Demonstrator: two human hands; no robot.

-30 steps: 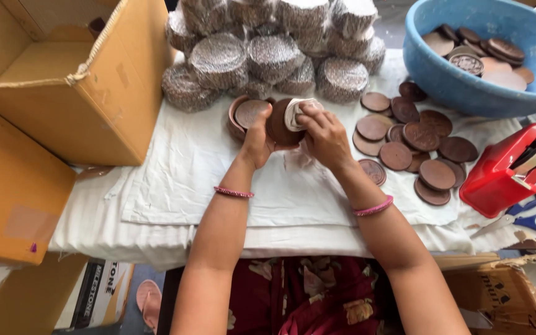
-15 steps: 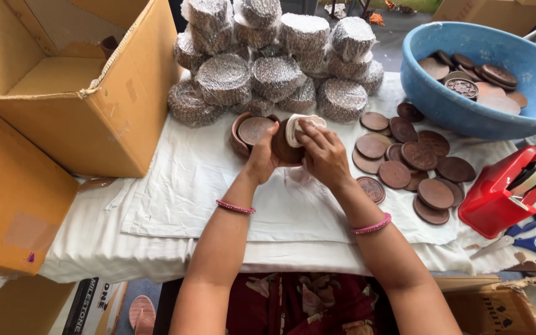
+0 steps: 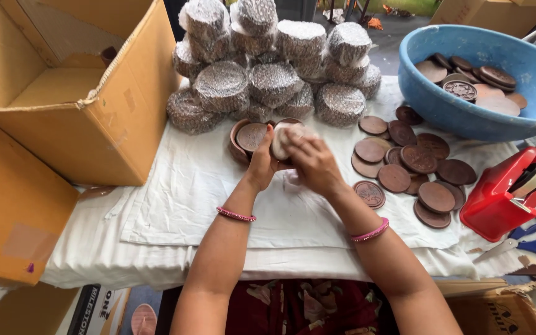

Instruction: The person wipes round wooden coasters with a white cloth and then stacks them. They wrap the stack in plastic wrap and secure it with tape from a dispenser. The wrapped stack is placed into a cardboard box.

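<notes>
Blue basin (image 3: 466, 118) holds brown discs (image 3: 466, 71); both hands (grip closed) clasp seemingly white cloth (image 3: 283, 138).

Both forearms reach toward twelve o'clock, pink-banded wrists apart; left hand (image 3: 260, 162) and right hand (image 3: 312, 166) meet, fingers curled closed.

Brown embossed discs (image 3: 418, 160) lie on a white cloth (image 3: 175, 205) over the table, more brown discs sit in a light blue basin (image 3: 528, 80), and the wrapped stacks (image 3: 274, 84) behind look silvery-grey with a fine speckled pattern. The left hand (image 3: 260, 162) and right hand (image 3: 312, 162) meet around a dark brown disc stack (image 3: 249, 138) and a pale off-white pad (image 3: 283, 138), each wrist with a pink beaded bangle (image 3: 236, 215). Tan cardboard box (image 3: 75, 99) at left, red tape dispenser (image 3: 504, 195) with black roller, blue-handled scissors (image 3: 531, 246) at right.
</notes>
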